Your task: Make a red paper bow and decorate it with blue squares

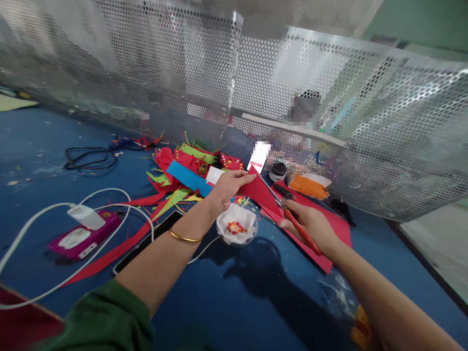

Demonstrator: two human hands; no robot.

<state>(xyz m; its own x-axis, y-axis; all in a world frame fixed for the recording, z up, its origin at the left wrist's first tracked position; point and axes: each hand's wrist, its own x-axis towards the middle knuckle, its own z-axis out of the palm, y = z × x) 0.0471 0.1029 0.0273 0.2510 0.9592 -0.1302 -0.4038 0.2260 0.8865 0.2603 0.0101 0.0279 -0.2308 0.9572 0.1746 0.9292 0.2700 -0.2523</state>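
My left hand (228,187) pinches the upper end of a piece of red paper (261,191) between thumb and fingers. In my right hand (309,226) are red-handled scissors (302,231), their blades lying along the right edge of that piece. A larger red sheet (336,229) lies beneath my right hand. Below the held paper stands a small bowl lined with white paper (250,234), with red, yellow and white bits inside. Behind my left hand lie a blue strip (186,176) and a heap of red and green scraps (164,158).
A purple power socket (86,236) with a white plug and cable is at left, near a black phone (146,241). A lit phone (259,156), a dark round jar (278,170) and an orange packet (309,186) stand before the perforated metal screen (204,63).
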